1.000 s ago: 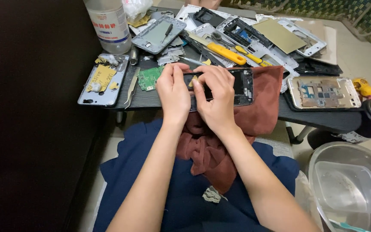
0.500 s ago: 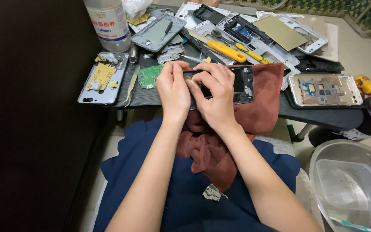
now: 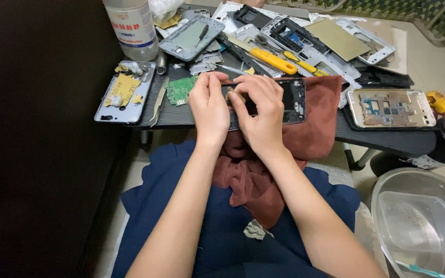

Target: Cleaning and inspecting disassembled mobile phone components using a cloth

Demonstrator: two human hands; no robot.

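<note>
Left hand (image 3: 209, 105): rested on the near left end of the dark phone frame (image 3: 290, 100), fingers curled down, steadying it; grip closed on the frame edge.
Right hand (image 3: 261, 110): lay over the frame's middle, thumb and forefinger pinched on a small tan piece (image 3: 231, 94); what it was could not be told.
Phone frame: lay flat on a reddish-brown cloth (image 3: 315, 123) at the near edge of the tabletop (image 3: 382, 136), the cloth trailing into the lap.
Nearby: green circuit board (image 3: 180, 90) just left of the left hand; tweezers (image 3: 157, 101) beyond it; yellow-handled tool (image 3: 271, 60) behind the hands.
Handling note: judged best to keep the frame pressed flat and lift the pinched piece slowly, close to the surface.
Obscured: frame's left half hidden under both hands; bottle (image 3: 131, 25) cut off at top.
</note>
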